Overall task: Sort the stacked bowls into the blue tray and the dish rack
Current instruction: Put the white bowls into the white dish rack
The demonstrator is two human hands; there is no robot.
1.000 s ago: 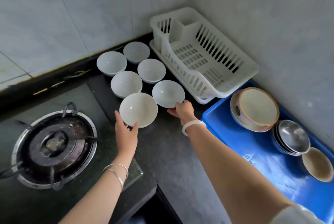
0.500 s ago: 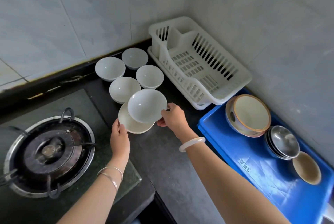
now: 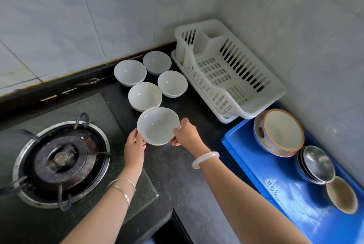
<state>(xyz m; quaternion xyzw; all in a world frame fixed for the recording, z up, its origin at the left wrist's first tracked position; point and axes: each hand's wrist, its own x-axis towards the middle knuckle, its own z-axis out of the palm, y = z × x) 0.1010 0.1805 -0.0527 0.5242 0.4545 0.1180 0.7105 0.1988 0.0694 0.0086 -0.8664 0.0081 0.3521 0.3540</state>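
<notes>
Two white bowls (image 3: 158,125) are nested one inside the other on the dark counter. My left hand (image 3: 135,145) holds their left rim and my right hand (image 3: 186,132) pinches the right rim. Behind them stand several single white bowls (image 3: 144,96) in a cluster. The white dish rack (image 3: 226,70) sits empty in the corner. The blue tray (image 3: 256,169) lies to the right and holds a large orange-rimmed bowl (image 3: 281,131), a stack of steel bowls (image 3: 317,164) and a small beige bowl (image 3: 341,194).
A gas burner (image 3: 59,162) with a metal pan support is set in the dark counter (image 3: 177,174) on the left. Tiled walls close the back and right sides. The counter's front edge drops away below my arms.
My right hand carried its white bowl leftward and set it into the bowl held by my left hand. Both hands now grip the nested pair.
</notes>
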